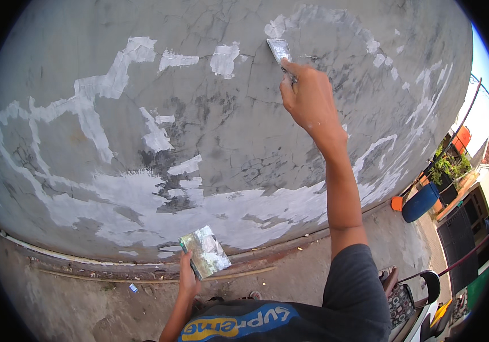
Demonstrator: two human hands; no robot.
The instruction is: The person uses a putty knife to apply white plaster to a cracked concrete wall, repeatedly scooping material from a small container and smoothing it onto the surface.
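Grey cement covers the wall [196,28] before both hands, webbed with fine cracks and stained dark between them. Dull ground [290,279] lies below the hands, stretching off to the right. White filler [127,191] spreads over the wall: a broad, ragged band just above the left hand, with crooked strips and small patches left of the right hand and above it. A blue barrel [421,202] lies tilted, well to the right of both hands. A thin pole [85,276] lies on the ground near the left hand.

The left hand [187,280], low down, grips a flat plate [207,252] by its left edge. Roughly square, it looks smeared with whitish paste over a dull, greenish face. The right hand [310,100], reaching high, closes around a scraper [279,50]. Its silvery blade is streaked white, widening away from the fingers, just below a white patch. Whether the blade touches the wall, I cannot tell.
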